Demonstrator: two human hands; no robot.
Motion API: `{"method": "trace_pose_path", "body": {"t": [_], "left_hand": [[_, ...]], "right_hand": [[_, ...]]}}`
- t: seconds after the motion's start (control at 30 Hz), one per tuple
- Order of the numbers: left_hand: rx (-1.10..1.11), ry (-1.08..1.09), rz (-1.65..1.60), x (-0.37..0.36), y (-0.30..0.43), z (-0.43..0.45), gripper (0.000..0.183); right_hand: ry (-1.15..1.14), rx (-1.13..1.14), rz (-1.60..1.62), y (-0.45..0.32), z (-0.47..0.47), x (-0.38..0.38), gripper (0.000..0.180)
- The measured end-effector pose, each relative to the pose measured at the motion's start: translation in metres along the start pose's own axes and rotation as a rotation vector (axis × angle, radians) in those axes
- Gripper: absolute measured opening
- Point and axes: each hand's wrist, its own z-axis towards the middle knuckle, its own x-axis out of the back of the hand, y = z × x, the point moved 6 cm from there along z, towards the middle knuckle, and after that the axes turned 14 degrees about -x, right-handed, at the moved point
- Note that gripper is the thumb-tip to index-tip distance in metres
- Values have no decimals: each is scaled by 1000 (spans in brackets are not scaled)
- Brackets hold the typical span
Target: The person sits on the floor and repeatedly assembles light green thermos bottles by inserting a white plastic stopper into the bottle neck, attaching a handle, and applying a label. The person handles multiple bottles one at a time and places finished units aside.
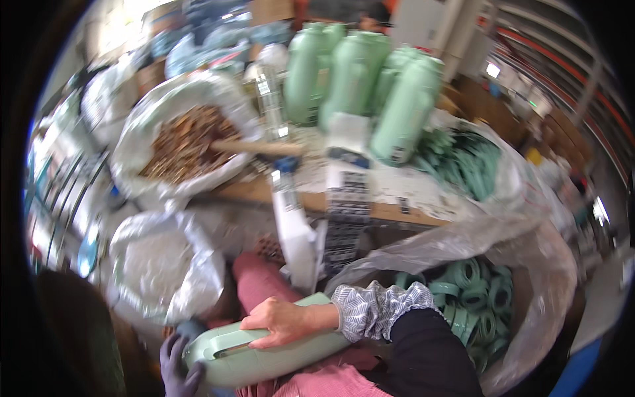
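Observation:
A pale green plastic thermos flask body (278,362) lies across my lap. My right hand (280,322), bare, comes from a black sleeve with a patterned cuff and grips the flask by its side handle (233,342). My left hand (181,364), in a grey-purple glove, has its fingers spread against the flask's left end; its palm is partly hidden. On the bench ahead stand several similar green flasks (347,79). A strip of printed labels (347,213) hangs over the bench's front edge beside a white strip (292,233).
A bag of brown scraps (188,144) sits at the bench's left, a bag of green straps or handles (461,164) at its right. On the right below is a large plastic bag of green rings (471,293). An open bag with clear plastic pieces (158,263) is at the left.

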Motion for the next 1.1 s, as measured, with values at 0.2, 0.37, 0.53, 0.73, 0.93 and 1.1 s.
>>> {"method": "trace_pose_path", "body": {"t": [0.2,0.37,0.53,0.73,0.93,1.1], "left_hand": [[163,266,-442,-28,-46,-13,46],[255,162,-459,-36,-36,23,43],[151,195,-389,-47,-50,28,36],[86,216,-413,-53,-57,28,36],[187,199,-480,-33,-49,31,36],[155,121,-534,-45,-25,49,39]], "right_hand": [[196,-130,328,21,-24,37,37],[268,-319,-60,64,-37,47,53],[247,-406,198,69,-49,41,46],[358,-239,226,61,-63,44,35],[311,-184,-6,33,-40,55,43],[345,-224,40,37,-57,58,45]]}}
